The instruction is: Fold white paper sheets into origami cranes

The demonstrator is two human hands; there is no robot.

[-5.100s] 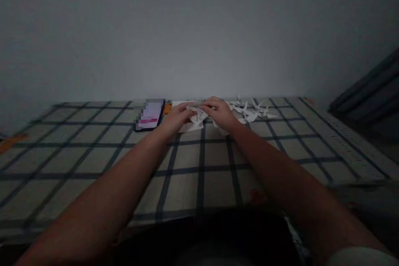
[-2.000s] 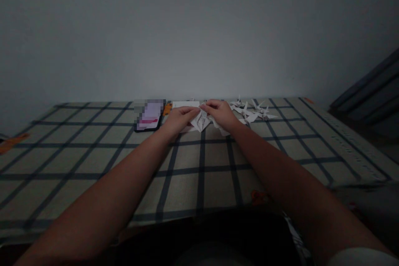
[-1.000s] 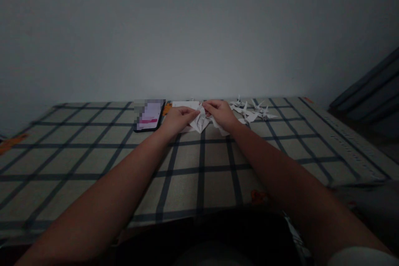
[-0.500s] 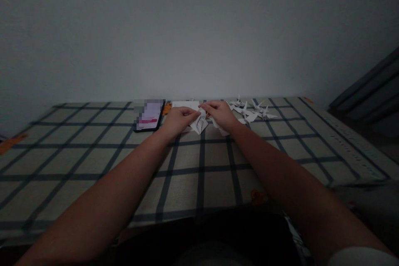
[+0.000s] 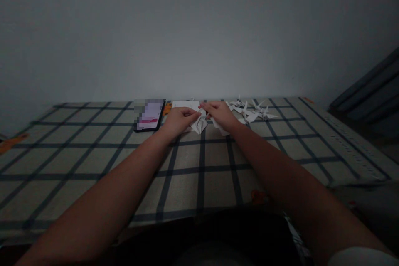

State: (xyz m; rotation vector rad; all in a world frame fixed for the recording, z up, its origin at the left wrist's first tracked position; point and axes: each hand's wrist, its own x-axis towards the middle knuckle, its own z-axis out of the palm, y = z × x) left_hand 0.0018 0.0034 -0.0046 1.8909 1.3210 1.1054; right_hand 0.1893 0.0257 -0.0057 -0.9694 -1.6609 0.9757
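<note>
A small piece of folded white paper point(image 5: 200, 124) is held between both hands at the far side of a checked cloth point(image 5: 199, 166). My left hand point(image 5: 178, 118) pinches its left side with fingers closed. My right hand point(image 5: 222, 114) pinches its top right edge, fingers curled. The paper's lower point hangs toward the cloth. More white paper point(image 5: 185, 104) lies flat just behind the hands.
A phone point(image 5: 149, 114) with a lit screen lies left of the hands. Several folded white paper cranes point(image 5: 249, 110) sit to the right near the wall. A plain wall rises behind the surface. Something dark point(image 5: 368, 91) stands at the far right.
Five seconds ago the paper lay flatter and wider under my fingers; now it is folded narrower, with a point downward. Both hands have stayed in nearly the same place.
</note>
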